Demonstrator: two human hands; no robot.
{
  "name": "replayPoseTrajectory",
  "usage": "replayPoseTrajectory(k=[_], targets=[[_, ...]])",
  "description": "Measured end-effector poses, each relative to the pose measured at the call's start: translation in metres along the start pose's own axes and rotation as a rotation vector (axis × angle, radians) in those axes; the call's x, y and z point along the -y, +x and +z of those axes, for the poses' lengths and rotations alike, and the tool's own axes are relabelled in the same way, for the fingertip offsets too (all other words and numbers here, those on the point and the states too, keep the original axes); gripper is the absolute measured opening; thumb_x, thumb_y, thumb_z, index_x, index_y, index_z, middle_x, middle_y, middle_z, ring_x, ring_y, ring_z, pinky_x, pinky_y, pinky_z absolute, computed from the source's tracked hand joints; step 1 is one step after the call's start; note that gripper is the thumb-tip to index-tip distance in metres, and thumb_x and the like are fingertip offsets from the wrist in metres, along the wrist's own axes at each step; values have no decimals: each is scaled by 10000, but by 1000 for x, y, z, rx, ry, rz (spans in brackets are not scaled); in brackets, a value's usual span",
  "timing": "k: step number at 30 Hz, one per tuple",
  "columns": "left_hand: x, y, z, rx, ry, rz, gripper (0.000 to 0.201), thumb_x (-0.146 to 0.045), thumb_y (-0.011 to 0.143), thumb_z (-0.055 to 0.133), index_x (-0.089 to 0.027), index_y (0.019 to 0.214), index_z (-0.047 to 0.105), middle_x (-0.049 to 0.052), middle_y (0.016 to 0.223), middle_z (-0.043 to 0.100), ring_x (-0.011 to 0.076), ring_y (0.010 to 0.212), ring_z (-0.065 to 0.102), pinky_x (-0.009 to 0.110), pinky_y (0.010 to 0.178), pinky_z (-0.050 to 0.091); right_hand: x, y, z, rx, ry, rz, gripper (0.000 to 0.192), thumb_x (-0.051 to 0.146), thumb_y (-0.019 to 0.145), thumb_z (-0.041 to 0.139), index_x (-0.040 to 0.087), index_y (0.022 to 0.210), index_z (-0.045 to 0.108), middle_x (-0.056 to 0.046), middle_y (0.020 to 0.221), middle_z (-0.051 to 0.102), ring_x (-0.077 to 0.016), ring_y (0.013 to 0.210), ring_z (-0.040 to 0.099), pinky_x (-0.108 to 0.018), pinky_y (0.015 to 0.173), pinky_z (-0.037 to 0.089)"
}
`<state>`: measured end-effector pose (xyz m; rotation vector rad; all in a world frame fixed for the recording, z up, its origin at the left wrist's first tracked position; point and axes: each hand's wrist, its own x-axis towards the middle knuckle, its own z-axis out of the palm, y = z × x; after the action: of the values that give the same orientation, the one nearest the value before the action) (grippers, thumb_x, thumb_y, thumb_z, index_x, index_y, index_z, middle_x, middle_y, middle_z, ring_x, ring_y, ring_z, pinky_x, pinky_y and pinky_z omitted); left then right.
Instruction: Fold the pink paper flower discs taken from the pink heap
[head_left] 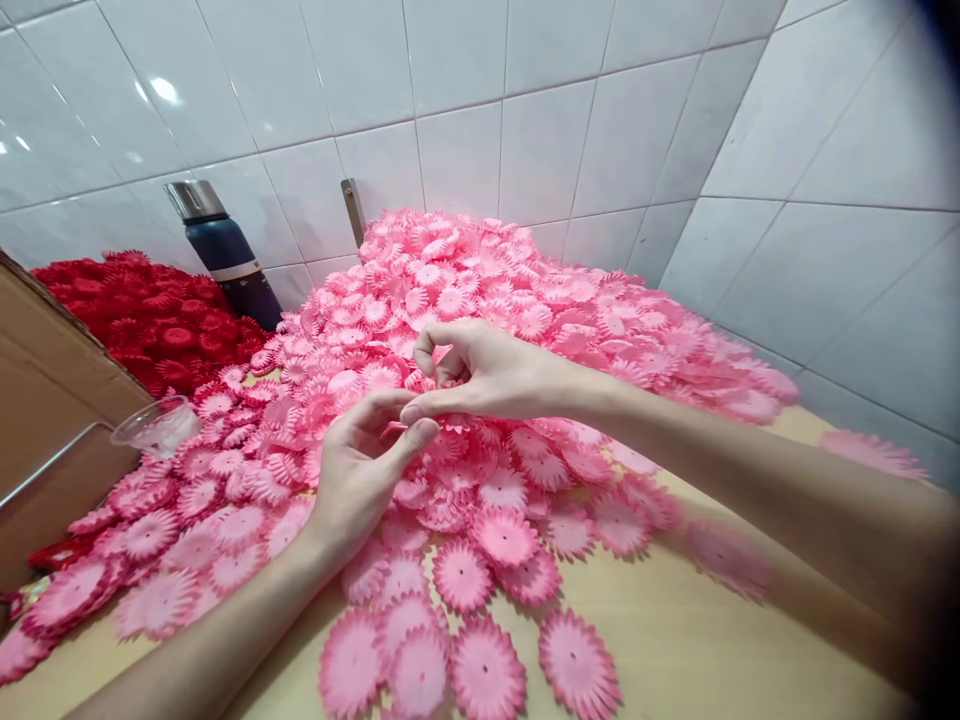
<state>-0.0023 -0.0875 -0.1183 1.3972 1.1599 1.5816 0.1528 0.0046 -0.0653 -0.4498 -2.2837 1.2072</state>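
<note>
My left hand [367,450] is closed, its thumb and fingers brought together near the middle of the view. Against its fingertips rests the thumb of my right hand [469,370], whose fingers are curled. Whatever lies between the fingertips is too small or hidden to make out. Both hands hover in front of a big heap of pink fabric flower discs [442,290] with notched edges. Closer to me, a loose pink flower disc [487,667] with a small dark centre hole lies flat on the table [675,640], among several others.
A red heap of flower pieces [169,320] sits at the left, with a dark blue bottle [232,260] leaning beside it. A cardboard box [60,390] and a clear plastic cup [161,428] stand at the left edge. The tiled wall [465,140] rises behind.
</note>
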Motion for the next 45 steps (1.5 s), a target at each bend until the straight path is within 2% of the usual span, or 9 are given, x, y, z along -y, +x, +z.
replayPoseTrajectory(k=[5, 14, 17, 20, 23, 26, 33, 39, 45], targets=[[1, 0, -2, -50, 91, -10, 166, -310, 761, 758, -177, 860, 746, 5, 740, 694, 130, 670, 605, 223, 633, 490, -3, 0, -9, 65, 42, 34, 445, 400, 729, 772, 177, 588, 413, 82, 536, 395, -51, 468, 347, -201, 430, 243], [0, -1, 1, 56, 6, 13, 155, -205, 766, 757, -180, 909, 702, 23, 862, 695, 145, 819, 632, 225, 742, 513, 0, 0, -10, 146, -21, 37, 333, 450, 761, 732, 147, 659, 642, 34, 574, 539, -68, 494, 422, -218, 426, 257], [-2, 0, 2, -15, 21, 33, 113, -193, 777, 739, -172, 879, 695, 8, 811, 665, 126, 789, 613, 213, 739, 502, -2, 1, -14, 86, -24, 24, 311, 424, 727, 767, 143, 675, 645, 30, 588, 564, -67, 495, 453, -212, 431, 296], [-3, 0, 1, -65, 10, 52, 105, -174, 774, 732, -179, 866, 683, 2, 835, 651, 114, 796, 602, 203, 755, 496, -7, 1, -24, -77, -9, 30, 299, 391, 691, 797, 140, 658, 639, 24, 579, 578, -75, 504, 496, -213, 446, 352], [-3, -1, 1, -89, -18, 8, 233, -180, 783, 718, -222, 1004, 657, -25, 789, 612, 100, 745, 584, 193, 710, 494, -10, -1, -39, -200, 17, 68, 248, 352, 692, 798, 142, 684, 666, 5, 620, 616, -93, 553, 552, -225, 493, 424], [-3, -2, 1, -71, -45, -36, 358, -184, 805, 681, -287, 1139, 605, -45, 759, 581, 98, 688, 559, 196, 665, 490, -11, -3, -49, -160, 30, 98, 190, 274, 689, 801, 145, 792, 707, -24, 738, 672, -111, 639, 605, -238, 570, 482], [2, -1, -2, -53, -44, -43, 41, -233, 829, 654, -193, 836, 654, 8, 827, 627, 133, 750, 581, 221, 683, 478, -7, -1, -39, -26, -39, 101, 245, 258, 730, 768, 152, 898, 624, -15, 658, 658, -124, 594, 612, -236, 527, 460], [-1, -1, 0, -37, 41, -41, 145, -314, 825, 693, -181, 800, 643, -17, 763, 599, 96, 687, 540, 184, 646, 449, -7, 0, -20, 67, -43, 39, 286, 268, 764, 741, 185, 850, 481, 40, 600, 581, -74, 489, 496, -194, 447, 375], [-4, 1, 3, -3, 76, -21, 195, -283, 760, 759, -181, 890, 655, 15, 912, 668, 147, 854, 633, 219, 743, 507, -2, -2, -11, 119, -30, -1, 274, 201, 784, 688, 209, 805, 415, 68, 597, 513, -75, 506, 453, -193, 445, 348]])
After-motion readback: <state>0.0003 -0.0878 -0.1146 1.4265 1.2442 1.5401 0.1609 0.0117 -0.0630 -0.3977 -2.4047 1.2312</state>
